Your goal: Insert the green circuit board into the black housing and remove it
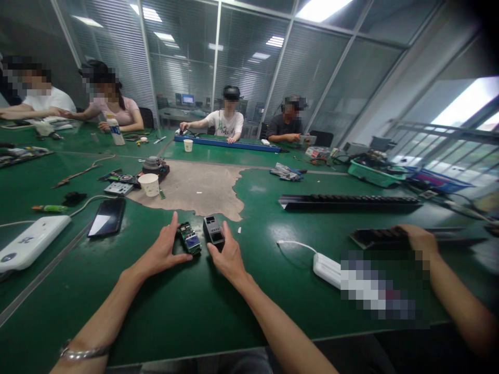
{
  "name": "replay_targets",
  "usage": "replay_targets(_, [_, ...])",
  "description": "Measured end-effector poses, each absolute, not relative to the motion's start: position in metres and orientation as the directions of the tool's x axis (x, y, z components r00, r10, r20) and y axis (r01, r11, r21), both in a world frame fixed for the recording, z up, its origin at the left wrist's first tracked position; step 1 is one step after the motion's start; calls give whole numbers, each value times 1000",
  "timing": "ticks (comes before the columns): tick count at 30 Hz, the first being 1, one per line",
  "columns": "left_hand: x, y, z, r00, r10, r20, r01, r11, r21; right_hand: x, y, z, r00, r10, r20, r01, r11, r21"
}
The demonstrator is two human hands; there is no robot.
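My left hand lies by a small green circuit board with a little screen on it. Its thumb and forefinger are stretched apart, the thumb at the board's near edge. To the right, my right hand has thumb and fingers on either side of a black plastic housing with cut-out windows in its face. Board and housing are side by side, a narrow gap between them, over the green table. The undersides of both are hidden.
A phone, a white power strip and a paper cup stand to the left. On the right are another power strip, black metal rails and a co-worker's hand. Several people sit across the table.
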State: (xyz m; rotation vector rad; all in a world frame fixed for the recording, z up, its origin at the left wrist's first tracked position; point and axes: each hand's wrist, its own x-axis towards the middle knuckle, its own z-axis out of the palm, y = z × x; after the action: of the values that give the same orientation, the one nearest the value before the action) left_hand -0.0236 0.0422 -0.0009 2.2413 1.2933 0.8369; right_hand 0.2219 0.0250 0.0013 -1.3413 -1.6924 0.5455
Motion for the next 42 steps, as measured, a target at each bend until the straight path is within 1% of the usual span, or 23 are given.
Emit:
replay_targets(5, [-24,40,-1,388,870,303,611,-489,622,213,23,25,45,914,404,459,340,-821])
replay_targets(7, [-24,40,-1,396,866,306,603,-496,624,204,19,37,11,920,391,413,352,-840])
replay_targets(9, [-25,40,-2,409,860,304,587,-503,634,194,16,45,-42,927,372,402,356,-843])
replay_targets(13, [-27,39,1,421,858,294,558,-500,662,175,12,50,-81,931,357,458,352,-816])
replay_targets(17, [-27,38,5,374,882,286,580,-463,670,163,14,51,-91,923,373,500,366,-785])
replay_targets(19, [-27,38,6,371,879,299,581,-471,664,160,17,49,-111,919,378,523,377,-764])
replay_targets(25, [-29,41,2,396,856,333,584,-515,628,158,16,23,-147,939,311,602,335,-725])
replay_targets(31, [-28,43,-3,429,838,336,597,-543,590,165,12,8,-171,911,375,540,405,-738])
replay_targets(36, [-27,42,-3,416,856,307,610,-513,604,163,13,11,-146,909,390,499,408,-765])
replay_targets(39, [-27,42,-3,421,858,295,600,-507,620,161,12,17,-102,918,383,460,385,-800])
replay_targets(42, [-27,42,-5,418,857,303,590,-510,626,167,12,28,-59,910,411,402,399,-824])
